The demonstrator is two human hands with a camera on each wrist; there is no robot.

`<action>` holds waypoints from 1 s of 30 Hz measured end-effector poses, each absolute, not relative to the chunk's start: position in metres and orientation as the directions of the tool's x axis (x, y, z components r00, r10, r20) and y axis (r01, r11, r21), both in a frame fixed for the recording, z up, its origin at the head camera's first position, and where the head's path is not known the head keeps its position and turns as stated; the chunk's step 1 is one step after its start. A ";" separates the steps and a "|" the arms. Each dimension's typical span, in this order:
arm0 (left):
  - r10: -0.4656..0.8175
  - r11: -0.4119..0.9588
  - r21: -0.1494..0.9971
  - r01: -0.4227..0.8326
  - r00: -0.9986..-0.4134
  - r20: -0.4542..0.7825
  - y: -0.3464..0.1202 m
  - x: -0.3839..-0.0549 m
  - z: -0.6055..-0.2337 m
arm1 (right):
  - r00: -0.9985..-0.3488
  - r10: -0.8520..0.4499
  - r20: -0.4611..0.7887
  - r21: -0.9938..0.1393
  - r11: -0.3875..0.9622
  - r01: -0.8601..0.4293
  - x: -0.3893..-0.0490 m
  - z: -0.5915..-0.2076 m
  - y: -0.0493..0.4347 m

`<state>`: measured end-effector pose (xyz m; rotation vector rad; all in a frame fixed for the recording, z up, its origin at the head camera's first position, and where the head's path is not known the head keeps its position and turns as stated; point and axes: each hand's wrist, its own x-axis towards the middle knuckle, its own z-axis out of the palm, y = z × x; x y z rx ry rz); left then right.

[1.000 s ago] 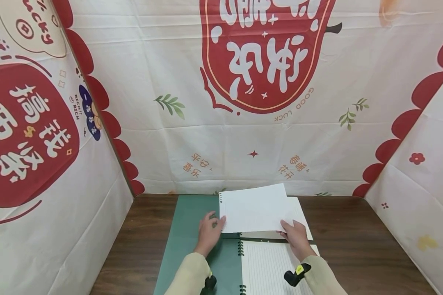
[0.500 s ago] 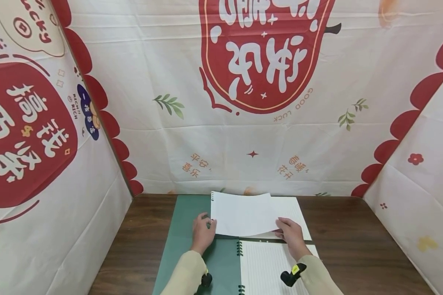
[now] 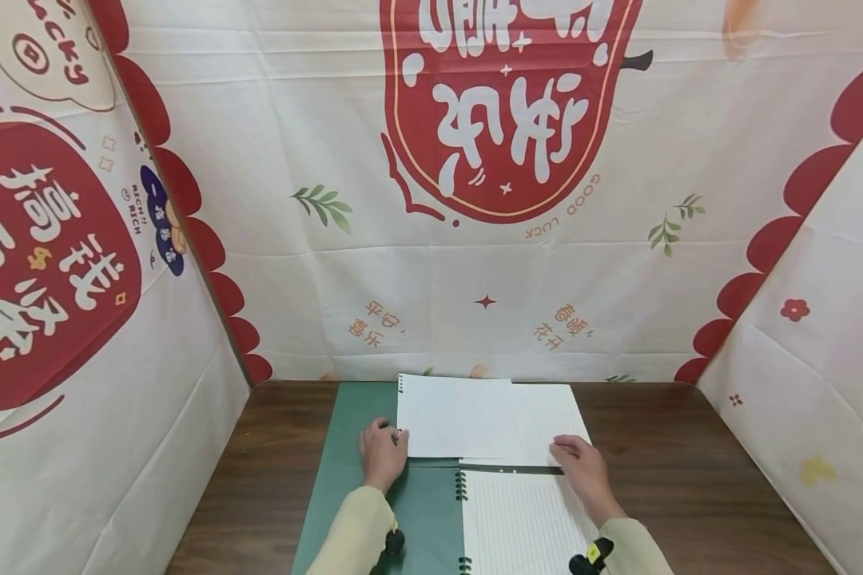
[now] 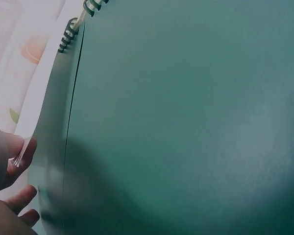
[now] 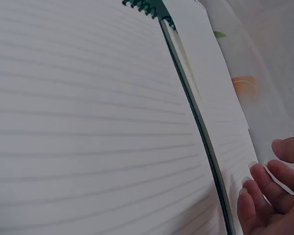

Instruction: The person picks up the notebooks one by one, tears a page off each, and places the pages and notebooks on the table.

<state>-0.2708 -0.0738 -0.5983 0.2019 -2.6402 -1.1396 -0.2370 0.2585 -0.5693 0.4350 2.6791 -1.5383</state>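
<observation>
My left hand (image 3: 383, 455) pinches the lower left of a white loose sheet (image 3: 453, 415) with punched holes along its left edge. In the left wrist view, the thumb and a finger meet on the paper's corner. The sheet lies over the far spiral notebook, partly covering its lined page (image 3: 546, 423) and green cover (image 3: 367, 415). My right hand (image 3: 582, 473) hovers by that page's right edge; in the right wrist view its fingers (image 5: 267, 191) are loosely bent with nothing between them. A second open spiral notebook (image 3: 518, 519) with lined pages lies nearer to me.
Both notebooks lie one behind the other on a brown wooden table (image 3: 669, 463). A printed white cloth (image 3: 295, 311) hangs right behind the table's far edge, and further cloth panels (image 3: 798, 383) stand at both sides.
The loose sheet has moved left and come down from a raised tilt onto the far notebook. My right hand has let go of its right side and drawn away to the right.
</observation>
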 end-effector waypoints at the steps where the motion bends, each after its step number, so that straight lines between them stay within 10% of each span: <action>1: -0.226 0.690 0.724 -0.023 -0.956 0.185 -0.074 -0.271 -0.598 | -0.965 0.227 -0.130 -0.822 0.519 0.233 -0.234 -0.570 0.262; 16: -0.304 0.761 0.642 -0.094 -0.926 0.225 -0.074 -0.268 -0.595 | -0.985 0.172 -0.025 -0.626 0.766 0.150 -0.187 -0.579 0.297; 30: 0.074 0.843 0.508 0.177 -0.974 0.215 -0.064 -0.217 -0.591 | -0.976 -0.014 -0.219 -0.525 0.844 0.105 -0.172 -0.592 0.303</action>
